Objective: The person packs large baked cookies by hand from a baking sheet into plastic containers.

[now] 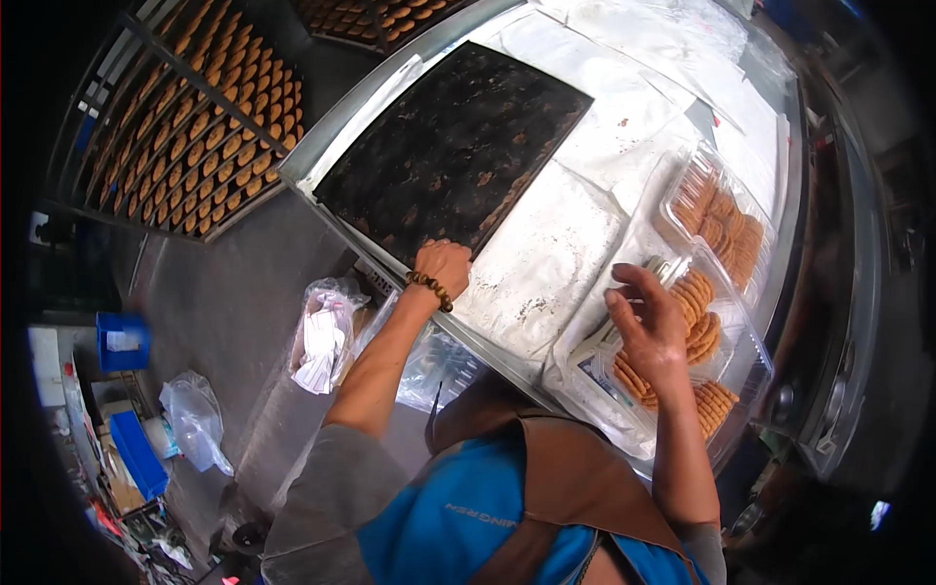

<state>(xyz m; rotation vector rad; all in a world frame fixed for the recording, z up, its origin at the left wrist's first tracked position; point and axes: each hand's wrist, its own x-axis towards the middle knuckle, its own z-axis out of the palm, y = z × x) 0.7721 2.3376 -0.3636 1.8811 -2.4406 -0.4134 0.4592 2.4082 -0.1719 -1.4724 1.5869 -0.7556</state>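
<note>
A dark, scorched baking tray (448,146) lies on the white-covered table, with a few crumbs on its surface. My left hand (444,265), wearing a beaded bracelet, is closed at its near corner, and the fingertips are partly hidden. Over on the right, my right hand (651,327) hovers with thumb and fingers apart, nothing between them. Beneath and beside it is an uncovered clear plastic container (726,356) holding stacked round cookies (694,297), partly hidden by that hand. Farther back stands another clear container (673,210), also filled with rows of cookies.
Racks of cookies (210,146) stand on the floor to the left, beyond the table edge. A box lined with a plastic bag (327,331) sits below the table. Blue bins (136,453) and a clear bag (195,414) are at lower left.
</note>
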